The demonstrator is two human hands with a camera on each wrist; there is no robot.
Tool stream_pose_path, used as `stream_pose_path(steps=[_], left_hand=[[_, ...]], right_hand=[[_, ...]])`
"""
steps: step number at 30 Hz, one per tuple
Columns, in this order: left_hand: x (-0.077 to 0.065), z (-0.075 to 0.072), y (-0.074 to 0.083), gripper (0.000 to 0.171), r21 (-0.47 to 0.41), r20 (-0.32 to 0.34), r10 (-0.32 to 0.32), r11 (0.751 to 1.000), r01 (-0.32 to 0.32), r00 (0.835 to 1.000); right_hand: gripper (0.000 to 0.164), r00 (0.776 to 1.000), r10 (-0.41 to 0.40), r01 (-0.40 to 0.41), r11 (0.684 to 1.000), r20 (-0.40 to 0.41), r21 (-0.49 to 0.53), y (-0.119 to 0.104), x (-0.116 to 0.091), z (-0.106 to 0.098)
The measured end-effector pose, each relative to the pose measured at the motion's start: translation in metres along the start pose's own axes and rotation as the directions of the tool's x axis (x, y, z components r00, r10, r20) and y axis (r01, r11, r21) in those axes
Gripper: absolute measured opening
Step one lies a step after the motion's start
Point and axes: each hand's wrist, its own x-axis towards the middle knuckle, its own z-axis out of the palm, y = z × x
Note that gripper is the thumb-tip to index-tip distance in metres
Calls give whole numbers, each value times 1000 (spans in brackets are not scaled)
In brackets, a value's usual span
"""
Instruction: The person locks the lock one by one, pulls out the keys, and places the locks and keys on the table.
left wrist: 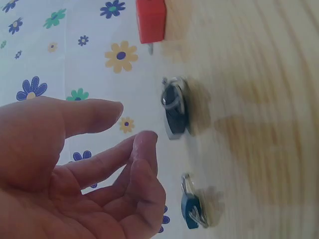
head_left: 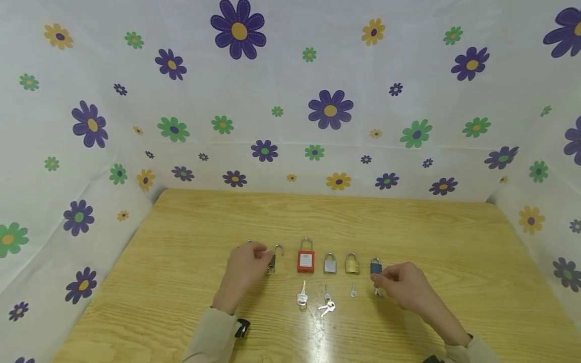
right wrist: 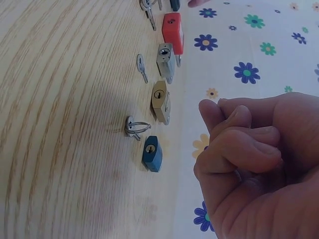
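Just left of a dark padlock with a raised shackle is my left hand. In the left wrist view that hand's thumb and fingers are apart and loosely bent, holding nothing visible. A ring and key hang at the dark padlock; a teal padlock with keys lies farther along, mostly hidden by the hand in the head view. My right hand is beside a blue padlock. Its fingers are loosely curled with nothing visible in them in the right wrist view, clear of the blue padlock and ringed keys.
Between the hands stand a red padlock, a silver padlock and a brass padlock in a row. Nearer me lie a ringed key, a key bunch and a single key. A flowered cloth encloses the wooden table.
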Motion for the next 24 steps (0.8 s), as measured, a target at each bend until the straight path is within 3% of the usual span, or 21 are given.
stream_pose_path(steps=[5, 9, 14, 21, 24], left_hand=[[1, 0, -5, 28, 54, 25, 8, 998, -10, 1000], [5, 6, -6, 40, 132, 50, 39, 990, -45, 998], [7, 10, -4, 34, 201, 17, 61, 977, -63, 998], [9, 9, 0, 47, 152, 10, 24, 988, -25, 1000], [10, 8, -1, 43, 111, 41, -17, 994, 12, 999]], right_hand=[[24, 1000, 16, -16, 1000, -15, -5, 1, -1, 1], [24, 1000, 14, -14, 1000, -18, -2, 2, -1, 2], [23, 1000, 7, -7, 1000, -6, -4, 2, -2, 3], [26, 999, -32, 32, 999, 15, -3, 4, -2, 4], [27, 999, -28, 28, 1000, 16, -3, 4, -2, 5]])
